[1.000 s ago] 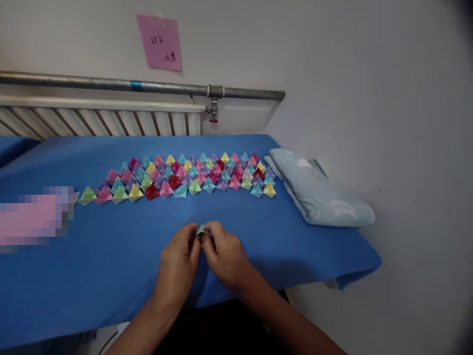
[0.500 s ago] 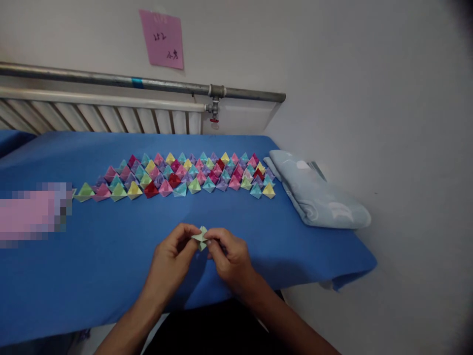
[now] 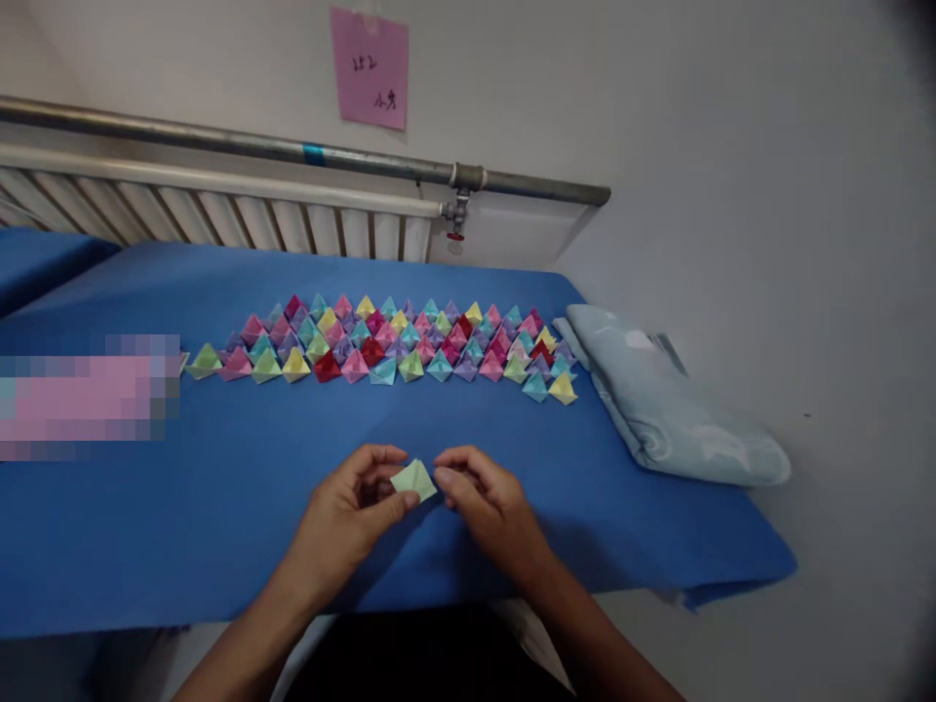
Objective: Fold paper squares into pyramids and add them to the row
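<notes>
My left hand pinches a pale green folded paper boat between thumb and fingers. The boat is flattened toward me as a diamond shape with a crease down its middle. Just right of it is my right hand, fingers curled, with a small gap between the thumb and index fingertips. That hand appears to hold nothing, and its fingertips are very close to the boat's right corner. Beyond both hands, several rows of colourful paper boats stand on the blue cloth.
A folded light blue blanket lies at the right beside the wall. At the left is a blurred pink patch. Behind the surface run a radiator and a metal pipe, with a pink note above.
The camera view has shifted, so the scene sits further right. My right hand has let go of the green paper boat, which now shows a flat diamond face in my left hand.
</notes>
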Demonstrator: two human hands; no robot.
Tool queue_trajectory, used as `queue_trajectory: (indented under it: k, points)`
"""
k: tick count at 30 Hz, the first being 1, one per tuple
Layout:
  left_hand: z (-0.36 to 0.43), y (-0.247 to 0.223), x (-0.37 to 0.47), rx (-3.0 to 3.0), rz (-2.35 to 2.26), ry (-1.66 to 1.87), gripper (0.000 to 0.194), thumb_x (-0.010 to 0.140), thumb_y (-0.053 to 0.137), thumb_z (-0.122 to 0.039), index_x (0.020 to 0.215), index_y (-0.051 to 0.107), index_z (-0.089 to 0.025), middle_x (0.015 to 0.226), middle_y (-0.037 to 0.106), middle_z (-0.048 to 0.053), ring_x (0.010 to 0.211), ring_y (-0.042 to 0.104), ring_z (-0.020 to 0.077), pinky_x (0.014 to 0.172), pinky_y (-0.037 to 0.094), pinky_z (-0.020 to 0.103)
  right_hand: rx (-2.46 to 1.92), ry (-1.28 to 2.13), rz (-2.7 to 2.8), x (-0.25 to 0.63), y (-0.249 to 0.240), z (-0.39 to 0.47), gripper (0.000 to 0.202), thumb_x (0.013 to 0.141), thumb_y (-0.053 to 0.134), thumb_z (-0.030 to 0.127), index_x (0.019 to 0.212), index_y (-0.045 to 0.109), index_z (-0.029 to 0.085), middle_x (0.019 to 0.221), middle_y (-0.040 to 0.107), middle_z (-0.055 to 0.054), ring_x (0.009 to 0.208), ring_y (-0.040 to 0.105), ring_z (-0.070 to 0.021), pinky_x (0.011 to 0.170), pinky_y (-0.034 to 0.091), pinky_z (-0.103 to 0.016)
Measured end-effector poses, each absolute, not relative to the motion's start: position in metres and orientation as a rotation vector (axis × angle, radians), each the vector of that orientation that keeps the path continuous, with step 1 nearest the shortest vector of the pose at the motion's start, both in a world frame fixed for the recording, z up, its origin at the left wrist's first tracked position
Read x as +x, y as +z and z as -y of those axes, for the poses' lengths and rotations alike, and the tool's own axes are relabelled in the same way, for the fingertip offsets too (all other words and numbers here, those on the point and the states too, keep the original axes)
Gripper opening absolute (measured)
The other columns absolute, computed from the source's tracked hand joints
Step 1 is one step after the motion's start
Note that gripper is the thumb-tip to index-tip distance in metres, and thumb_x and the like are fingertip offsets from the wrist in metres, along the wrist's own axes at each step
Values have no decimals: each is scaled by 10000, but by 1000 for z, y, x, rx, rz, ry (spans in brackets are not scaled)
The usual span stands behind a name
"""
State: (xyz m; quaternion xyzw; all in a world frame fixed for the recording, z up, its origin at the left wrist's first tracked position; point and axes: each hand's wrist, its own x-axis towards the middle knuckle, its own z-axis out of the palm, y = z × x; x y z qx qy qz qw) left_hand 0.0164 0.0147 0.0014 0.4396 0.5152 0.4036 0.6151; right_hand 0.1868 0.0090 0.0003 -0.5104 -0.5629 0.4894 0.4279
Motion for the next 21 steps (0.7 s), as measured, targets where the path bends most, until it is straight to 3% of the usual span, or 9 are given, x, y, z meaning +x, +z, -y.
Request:
queue_trajectory:
  k: [4, 9, 12, 15, 21]
  points:
    - [-12, 1, 17, 1079, -1166, 872, 396, 646, 742, -339, 983, 590, -196, 827, 689, 11, 747, 606, 150, 719, 455, 285, -1298, 1471, 1321, 181, 3, -15, 167, 761, 643, 364, 780, 624, 199, 652, 570, 41, 601, 508, -104, 578, 385, -232]
    - [-13, 1, 17, 1119, -1177, 815, 368, 648, 720, -382, 939, 592, -196, 733, 632, -17, 690, 563, 138, 665, 436, 265, -1310, 1497, 1216, 179, -1, -13, 165, 726, 654, 359, 721, 619, 198, 616, 544, 52, 576, 467, -94, 572, 361, -232]
    - [-13, 3, 14, 1235, -1140, 688, 263, 710, 665, -436, 767, 596, -188, 636, 537, -41, 603, 474, 110, 582, 374, 233, -1311, 1479, 1168, 180, 0, -12, 188, 725, 658, 378, 704, 610, 197, 569, 495, 65, 535, 414, -86, 532, 331, -225]
    - [-11, 5, 11, 1354, -1098, 588, 329, 789, 573, -463, 618, 534, -184, 586, 464, -39, 572, 394, 105, 553, 318, 233, -1308, 1488, 1105, 179, 0, -12, 207, 716, 667, 384, 681, 594, 194, 537, 463, 71, 504, 374, -79, 495, 297, -220]
    - [-11, 9, 11, 1468, -1113, 648, 336, 794, 559, -437, 577, 483, -192, 569, 404, -39, 557, 345, 108, 519, 279, 226, -1235, 1663, 927, 176, -3, -16, 237, 689, 686, 396, 688, 555, 199, 517, 421, 88, 458, 312, -65, 463, 257, -214]
